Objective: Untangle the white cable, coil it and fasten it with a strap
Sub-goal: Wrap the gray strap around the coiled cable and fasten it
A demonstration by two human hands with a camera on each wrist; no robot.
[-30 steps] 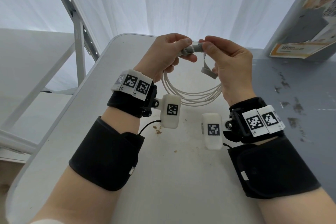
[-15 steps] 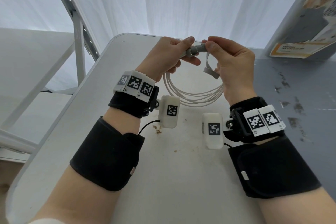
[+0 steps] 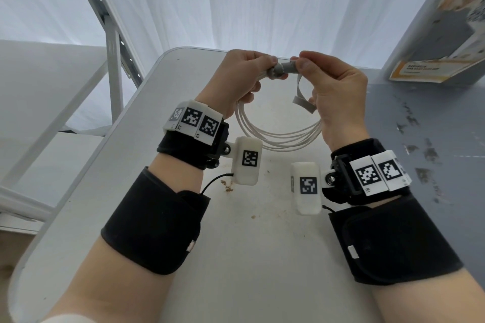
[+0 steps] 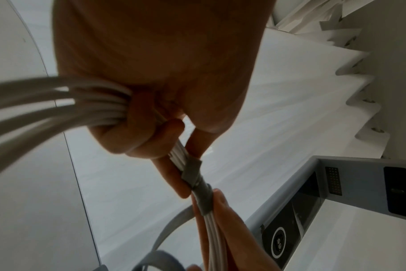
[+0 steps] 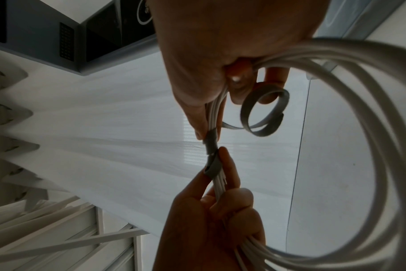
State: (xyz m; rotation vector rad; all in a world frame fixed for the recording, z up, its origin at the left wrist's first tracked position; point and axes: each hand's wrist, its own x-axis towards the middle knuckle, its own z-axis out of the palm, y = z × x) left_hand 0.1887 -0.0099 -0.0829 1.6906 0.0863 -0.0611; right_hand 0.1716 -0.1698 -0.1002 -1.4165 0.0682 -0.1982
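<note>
**Head view: both hands hold the coiled cable at its strap**

Head camera shows the white cable [image 3: 278, 136] wound into a several-turn coil, held up above the white table [image 3: 236, 257], its loop hanging toward 6 o'clock between the wrists. At the coil's 12 o'clock, a grey strap [image 3: 279, 71] is wrapped around the bundled strands. The left hand [image 3: 237, 81] curls its fingers round the bundle at 9 o'clock of the strap, thumb and forefinger pinching against the wrapped part. The right hand [image 3: 333, 89] pinches the bundle and the strap at 3 o'clock of the wrap, fingers curled. The strap's loose tail [image 3: 301, 98] curls down by the right palm; in the right wrist view it forms a ring beside the fingertips [image 5: 270, 80]. Small brown crumbs [image 3: 229, 187] lie on the table below the left wrist. A grey surface [image 3: 420, 126] adjoins the table at 3 o'clock.
</note>
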